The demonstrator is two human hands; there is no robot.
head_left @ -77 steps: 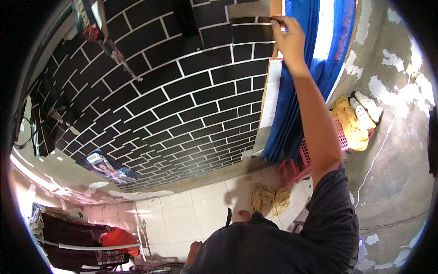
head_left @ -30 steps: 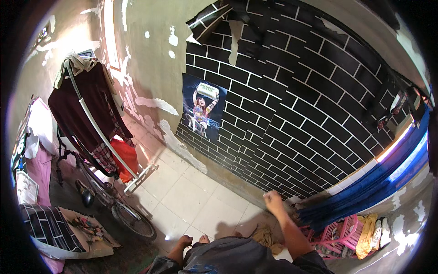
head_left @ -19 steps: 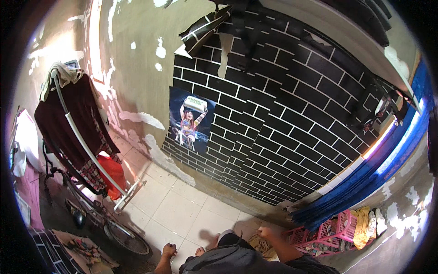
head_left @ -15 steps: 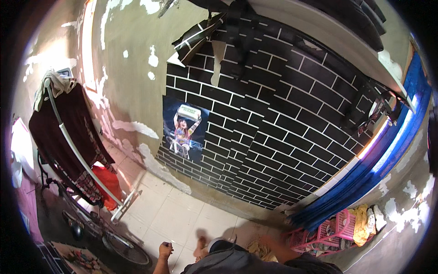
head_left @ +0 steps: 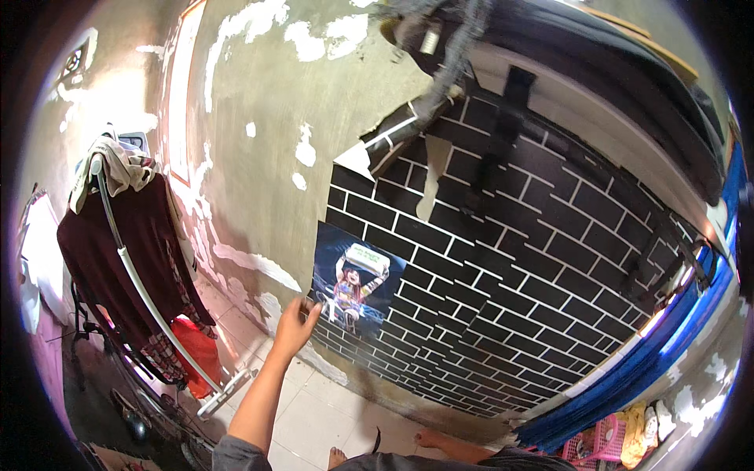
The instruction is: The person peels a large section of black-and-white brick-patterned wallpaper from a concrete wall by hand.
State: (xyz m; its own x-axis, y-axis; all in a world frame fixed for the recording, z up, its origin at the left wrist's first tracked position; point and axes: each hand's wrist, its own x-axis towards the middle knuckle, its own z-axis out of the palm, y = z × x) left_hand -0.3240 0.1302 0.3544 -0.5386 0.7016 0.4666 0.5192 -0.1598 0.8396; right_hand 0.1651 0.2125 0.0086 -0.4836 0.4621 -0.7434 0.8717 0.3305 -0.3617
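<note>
Reaches higher with left hand [head_left: 295, 330] than before, thumb and fingers parted — cannot tell for blurred right hand [head_left: 430, 439] — near poster [head_left: 361, 282] just right of thumb; could tear its edge by snagging.

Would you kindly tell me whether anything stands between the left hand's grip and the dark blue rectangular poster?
Nothing visible does: in this view, the left hand's grip overlaps the lower left edge of the dark blue rectangular poster; contact is unclear.

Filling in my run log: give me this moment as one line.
left hand: near lower left edge of poster, contact unclear | right hand: low in view, grip unclear | backdrop: black brick-pattern wall covering
</note>
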